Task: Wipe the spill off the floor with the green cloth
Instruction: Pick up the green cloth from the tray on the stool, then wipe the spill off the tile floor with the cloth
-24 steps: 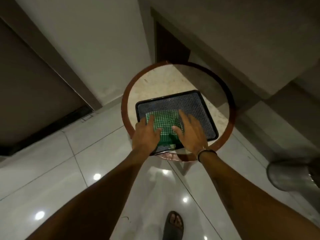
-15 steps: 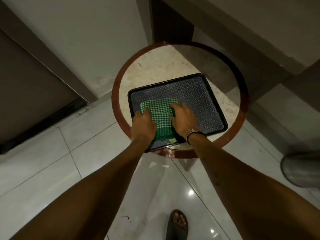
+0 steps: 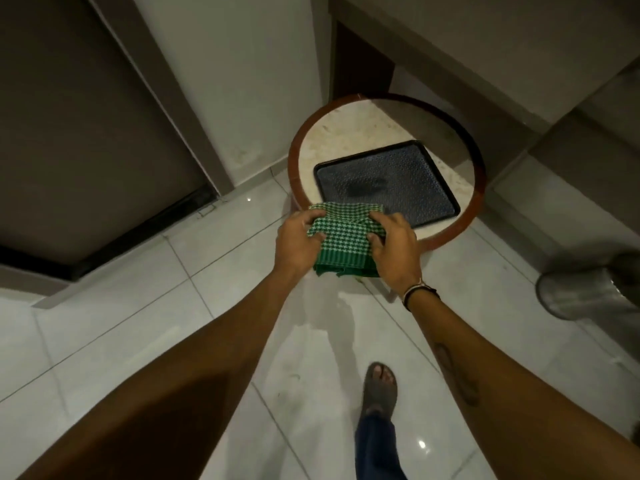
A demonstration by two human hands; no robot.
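The folded green-and-white checked cloth (image 3: 341, 239) is held in the air over the near edge of the round table, between both of my hands. My left hand (image 3: 298, 242) grips its left side and my right hand (image 3: 394, 247) grips its right side. Behind the cloth, the dark textured tray (image 3: 388, 183) lies empty on the table. A faint wet patch with smudges shows on the glossy white floor tiles (image 3: 301, 358) below my arms.
The round table (image 3: 349, 133) has a marble top and a brown rim and stands by a wall corner. A metal bin (image 3: 585, 292) is at the right. My sandalled foot (image 3: 379, 388) is on the tiles below. A dark door panel (image 3: 79, 133) is at the left.
Both hands closed on the cloth and lifted it off the tray, drawing it toward me past the table's near edge. The tray is now bare. The view shifted left and back.
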